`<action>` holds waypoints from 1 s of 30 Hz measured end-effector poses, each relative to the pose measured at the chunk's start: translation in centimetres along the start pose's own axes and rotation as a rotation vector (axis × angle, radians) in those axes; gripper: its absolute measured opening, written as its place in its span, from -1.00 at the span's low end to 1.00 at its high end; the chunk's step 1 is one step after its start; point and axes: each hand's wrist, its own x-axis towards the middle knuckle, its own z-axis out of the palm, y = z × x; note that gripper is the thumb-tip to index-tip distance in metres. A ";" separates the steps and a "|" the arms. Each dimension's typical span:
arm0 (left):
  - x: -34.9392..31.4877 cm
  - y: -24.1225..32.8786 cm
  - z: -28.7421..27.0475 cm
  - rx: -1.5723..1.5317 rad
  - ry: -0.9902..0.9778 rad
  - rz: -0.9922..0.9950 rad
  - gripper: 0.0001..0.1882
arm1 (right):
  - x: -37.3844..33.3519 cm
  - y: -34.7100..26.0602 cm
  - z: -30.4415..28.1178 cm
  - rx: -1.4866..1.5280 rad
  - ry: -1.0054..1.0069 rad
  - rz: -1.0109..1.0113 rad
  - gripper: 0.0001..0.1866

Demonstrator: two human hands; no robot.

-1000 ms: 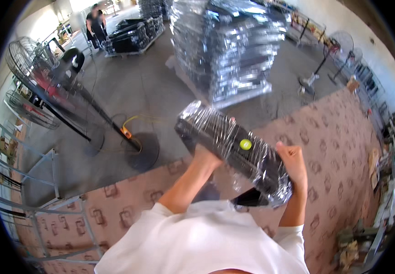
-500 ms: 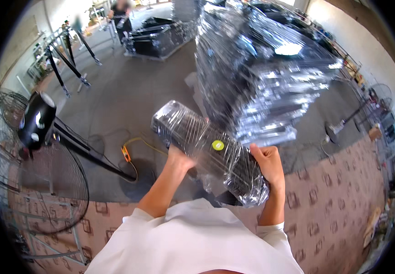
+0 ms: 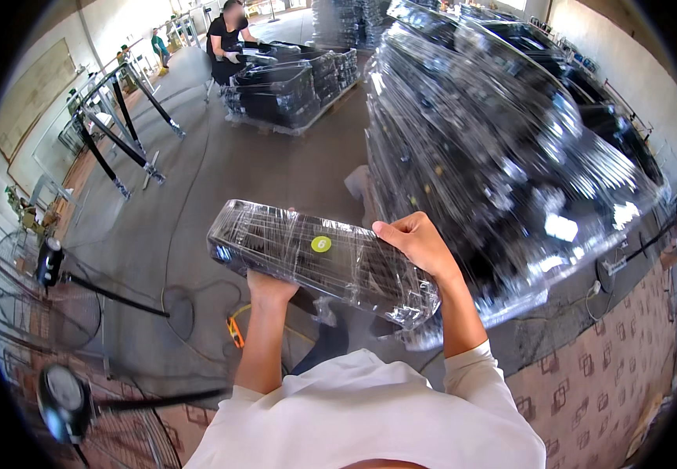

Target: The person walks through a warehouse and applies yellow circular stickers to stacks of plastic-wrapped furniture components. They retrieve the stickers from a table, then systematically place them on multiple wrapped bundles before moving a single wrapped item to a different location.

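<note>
Held in front of my chest is a long black bundle (image 3: 338,273) wrapped in clear stretch film, with a round yellow-green sticker on its upper face. Its left end sits a little higher than the right. Under the near side, my left hand (image 3: 269,288) supports it, the fingers hidden beneath. My right hand (image 3: 416,242) grips the far edge toward the right end, thumb on top. Close beyond my right hand rises a big stack of film-wrapped black goods (image 3: 502,164).
Pedestal fans (image 3: 64,399) stand at my left, their cords on the grey floor with an orange power strip (image 3: 235,332). Farther off are a black stand frame (image 3: 115,125) and a pallet of wrapped black goods (image 3: 291,90), with a person (image 3: 229,43) beside it. Patterned pinkish flooring (image 3: 581,375) lies right.
The bundle has swung more level and to the left, still in both hands. My view has turned, so the large stack looks nearer and the far person shows more fully.
</note>
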 end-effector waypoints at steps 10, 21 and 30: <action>28.9 11.9 5.4 0.067 -0.047 -0.063 -0.45 | 29.7 -0.8 0.1 0.043 0.122 0.072 -0.46; 58.5 20.7 10.0 0.204 -0.088 -0.032 -0.54 | 58.4 0.1 -3.9 0.176 0.215 -0.030 -0.47; 86.5 24.8 12.0 0.338 -0.084 -0.064 -0.62 | 79.4 1.5 -7.4 0.331 0.503 -0.019 -0.48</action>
